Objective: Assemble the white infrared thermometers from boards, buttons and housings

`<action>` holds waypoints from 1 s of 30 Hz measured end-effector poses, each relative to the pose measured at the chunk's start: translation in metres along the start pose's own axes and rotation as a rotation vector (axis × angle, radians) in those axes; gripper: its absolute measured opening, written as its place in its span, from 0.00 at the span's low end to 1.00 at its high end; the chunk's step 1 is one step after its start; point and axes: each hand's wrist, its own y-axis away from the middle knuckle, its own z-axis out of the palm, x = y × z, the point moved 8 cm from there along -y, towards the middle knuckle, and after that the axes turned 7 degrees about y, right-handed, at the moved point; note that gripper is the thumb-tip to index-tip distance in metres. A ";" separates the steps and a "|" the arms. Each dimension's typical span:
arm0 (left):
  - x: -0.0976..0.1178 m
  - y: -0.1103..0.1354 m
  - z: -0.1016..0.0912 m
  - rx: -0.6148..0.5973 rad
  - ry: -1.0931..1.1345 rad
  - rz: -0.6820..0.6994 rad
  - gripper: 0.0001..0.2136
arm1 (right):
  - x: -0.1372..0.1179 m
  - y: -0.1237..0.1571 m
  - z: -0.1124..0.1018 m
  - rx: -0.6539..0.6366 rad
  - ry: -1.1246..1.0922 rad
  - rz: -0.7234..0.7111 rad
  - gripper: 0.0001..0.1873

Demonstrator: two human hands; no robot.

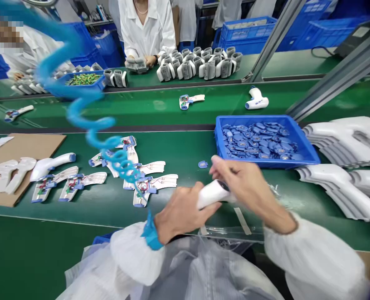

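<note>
Worktop: we work at a green belt worktop [185, 143], with a second green belt beyond it.

Far left: a cardboard sheet [47, 146] lies on the worktop, carrying white plastic shells [12, 175] and a white thermometer body [51, 166] on its side.

Left of our hands: white housing halves with circuit boards [150, 187] lie scattered, well apart from the cardboard at their nearest and just beside each other. A blue coiled cord [109, 143] loops above them, running down to a blue wrist strap [150, 233] on our left wrist.

Our hands: the held white thermometer body [212, 193] sits between them, tilted, just above the worktop. Our left hand [183, 212] wraps its fingers [208, 208] narrowly around it. Our right hand [249, 187] is over its far, dark end, and its blurred fingers [222, 166] leave us unable to tell whether they grip.

Right of our hands: a blue tray [253, 118] full of small blue parts [253, 141] stands near our right hand, with one loose blue part [202, 164] on the worktop beside it. Stacked white housings [344, 141] lie at the right edge.

Beyond: a co-worker's hands [137, 62] hold grey-and-white units beside rows of similar units [197, 66].
</note>
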 end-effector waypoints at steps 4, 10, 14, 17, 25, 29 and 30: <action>-0.001 0.009 -0.032 0.113 -0.107 0.097 0.16 | 0.060 -0.069 -0.037 0.073 0.338 0.059 0.11; 0.040 -0.015 0.010 -0.037 -0.593 0.313 0.06 | 0.105 -0.124 -0.022 0.003 0.373 0.057 0.11; 0.033 -0.024 -0.002 -0.032 -0.430 0.125 0.06 | 0.098 -0.121 -0.033 0.007 0.315 0.048 0.03; 0.018 -0.023 -0.025 -0.034 -0.095 -0.034 0.10 | 0.086 -0.105 -0.046 -0.021 0.230 0.075 0.14; 0.026 -0.029 -0.035 0.281 0.489 0.005 0.16 | 0.027 -0.002 -0.030 -0.164 -0.509 0.295 0.33; 0.030 -0.029 -0.026 0.304 0.509 0.039 0.17 | 0.019 0.019 -0.028 -0.013 -0.483 0.253 0.29; 0.030 -0.029 -0.025 0.307 0.508 0.048 0.17 | 0.018 0.021 -0.029 0.034 -0.435 0.210 0.27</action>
